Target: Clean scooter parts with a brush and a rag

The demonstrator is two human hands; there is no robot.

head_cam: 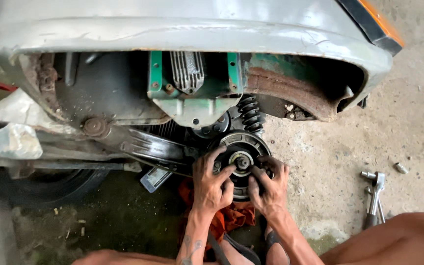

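2 hands on a scooter's rear hub, under the grey body panel [182, 29].

The round metal hub [244, 147] sits low beside the coil spring [251, 115], so the person works from floor level. The left hand [212, 184] and right hand [270, 186] press half-curled fingers against the hub's face on either side of its centre nut [243, 161], gripping nothing loose. A ratchet wrench [375, 196] lies apart on the concrete floor [408, 118], and an orange rag [229, 216] sits below the hands.

Both hands [241, 184] on wheel hub [242, 160]
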